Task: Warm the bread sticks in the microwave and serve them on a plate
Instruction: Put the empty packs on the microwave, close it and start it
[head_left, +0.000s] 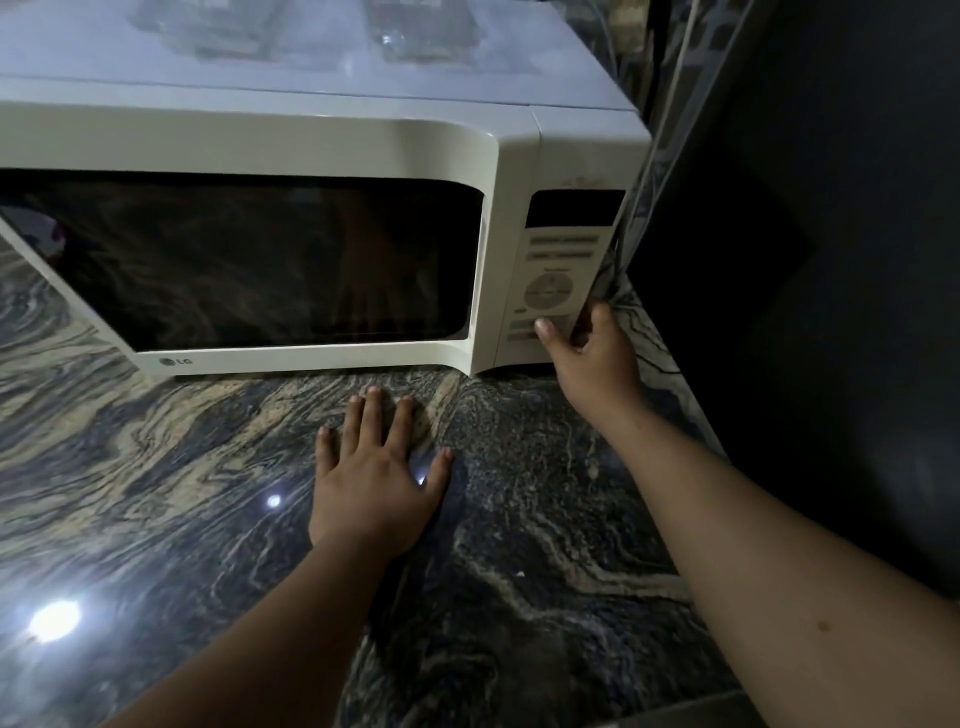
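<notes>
A white microwave (311, 140) stands on the marbled counter with its door shut, and its dark window (270, 260) hides whatever is inside. The display on its control panel (563, 260) is dark. My right hand (587, 353) grips the panel's lower right corner: the thumb presses a button near the bottom while the fingers curl round the microwave's right side. My left hand (376, 478) lies flat on the counter in front of the door, fingers spread, holding nothing. No bread sticks or plate are in sight.
The dark veined stone counter (156, 467) stretches in front of the microwave. A dark wall or cabinet side (831, 260) and a patterned edge stand close to the microwave's right. Clear containers (415, 36) sit on top of the microwave.
</notes>
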